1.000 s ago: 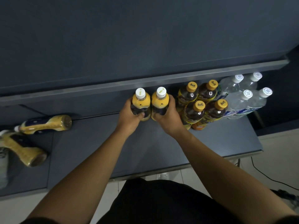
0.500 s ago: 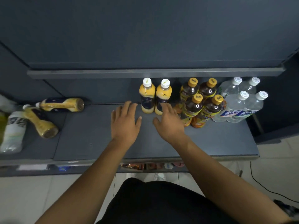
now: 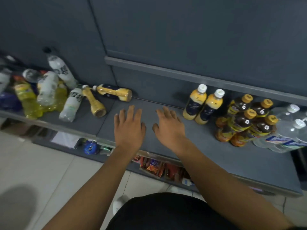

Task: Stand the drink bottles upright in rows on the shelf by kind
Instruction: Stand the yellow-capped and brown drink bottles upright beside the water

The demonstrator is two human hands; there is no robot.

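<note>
Head view, looking down. Nearest the camera, two bare forearms reach forward over a pale tiled floor. Below the front lip of the shelf, a lower tier holds snack packets and a blue round item.

The left hand and the right hand lie side by side, palms down, over the bare middle of the grey shelf. The fingers of both are straight and spread, and neither holds anything. Whether the palms touch the surface cannot be told.

Right of the right hand, two yellow white-capped bottles stand upright, touching each other, near the back wall. Just beside them to the right, four dark orange-capped bottles stand upright in a two-by-two block. Further right, at the frame edge, clear water bottles with white caps and blue labels stand upright.

Left of the left hand, two more yellow bottles of the first kind lie on their sides: the nearer one points its base toward the front edge, the farther one lies along the back wall. Their caps lie close together. Beyond them, on the adjoining shelf section, white bottles and bright yellow bottles lie or lean in an unsorted heap. One white bottle leans against the dark back panel.
</note>
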